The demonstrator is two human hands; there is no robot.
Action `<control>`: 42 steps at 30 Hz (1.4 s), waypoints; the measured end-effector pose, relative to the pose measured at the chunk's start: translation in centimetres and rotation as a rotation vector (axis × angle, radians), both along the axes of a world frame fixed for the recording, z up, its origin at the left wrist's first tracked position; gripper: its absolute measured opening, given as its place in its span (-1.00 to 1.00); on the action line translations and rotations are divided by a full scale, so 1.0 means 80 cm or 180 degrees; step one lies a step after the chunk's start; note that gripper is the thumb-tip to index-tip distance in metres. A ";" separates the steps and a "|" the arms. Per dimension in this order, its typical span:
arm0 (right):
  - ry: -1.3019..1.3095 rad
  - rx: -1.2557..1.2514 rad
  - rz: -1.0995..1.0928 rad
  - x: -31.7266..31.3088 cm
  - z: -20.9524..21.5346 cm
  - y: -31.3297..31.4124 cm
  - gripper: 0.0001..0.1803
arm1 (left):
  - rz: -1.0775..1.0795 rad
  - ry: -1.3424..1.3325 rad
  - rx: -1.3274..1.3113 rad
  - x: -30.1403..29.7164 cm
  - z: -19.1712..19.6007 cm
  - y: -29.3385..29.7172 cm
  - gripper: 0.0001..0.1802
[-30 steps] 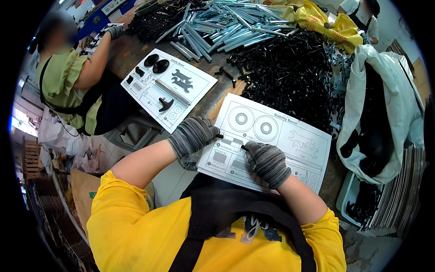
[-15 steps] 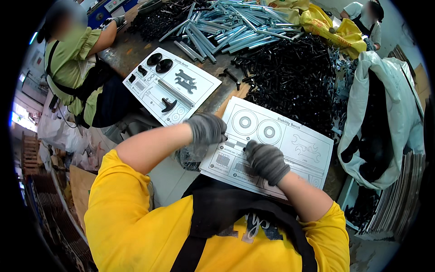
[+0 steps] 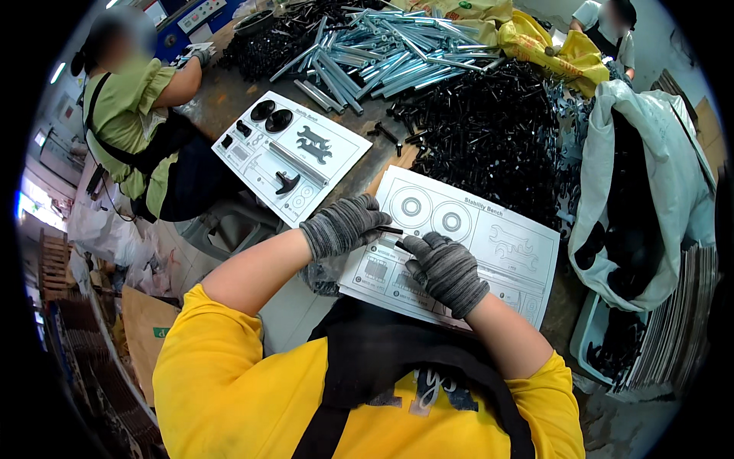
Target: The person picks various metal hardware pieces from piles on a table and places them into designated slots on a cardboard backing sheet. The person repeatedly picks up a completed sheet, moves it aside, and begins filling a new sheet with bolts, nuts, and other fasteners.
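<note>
Both my hands wear grey striped knit gloves and meet over a white sheet (image 3: 489,218) printed with line drawings of parts. My left hand (image 3: 344,226) pinches a slim black bolt (image 3: 391,229) by one end, and its other end points right. Close beside it, my right hand (image 3: 447,272) is closed with its fingertips on a short dark piece (image 3: 401,245), mostly hidden, perhaps another bolt. Right behind the sheet spreads a heap of black bolts (image 3: 482,126), with a few loose bolts (image 3: 388,136) at its left edge.
A second printed sheet (image 3: 348,141) at left carries black discs (image 3: 280,120), wrenches (image 3: 312,145), a metal tube and a black T-shaped knob (image 3: 287,183). Metal tubes (image 3: 382,50) are piled behind. A white sack (image 3: 688,199) stands right. Co-workers (image 3: 141,115) sit at far left and back right.
My left hand has drawn slightly left and down, and the bolt in its fingers now shows. The right hand has turned a little, its fingertips nearer that bolt. My view has shifted slightly.
</note>
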State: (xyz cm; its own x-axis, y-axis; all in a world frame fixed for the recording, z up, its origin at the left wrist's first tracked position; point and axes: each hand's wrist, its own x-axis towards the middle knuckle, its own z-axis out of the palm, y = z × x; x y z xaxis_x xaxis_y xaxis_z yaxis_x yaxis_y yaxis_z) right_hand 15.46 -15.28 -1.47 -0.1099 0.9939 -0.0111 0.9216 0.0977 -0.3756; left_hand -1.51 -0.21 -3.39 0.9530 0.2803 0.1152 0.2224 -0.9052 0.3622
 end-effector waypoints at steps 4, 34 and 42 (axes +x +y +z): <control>0.0180 -0.0460 -0.0208 0.017 -0.021 -0.009 -0.70 | 0.0555 0.0746 -0.0007 -0.002 -0.004 -0.008 -0.81; 0.0657 -0.0527 -0.0169 0.020 -0.015 0.013 -0.75 | -0.0283 0.0568 -0.0452 0.009 -0.013 0.002 -0.64; 0.1052 -0.0364 -0.0363 0.024 -0.024 0.011 -0.71 | -0.0263 0.0669 -0.0778 0.010 -0.009 0.007 -0.61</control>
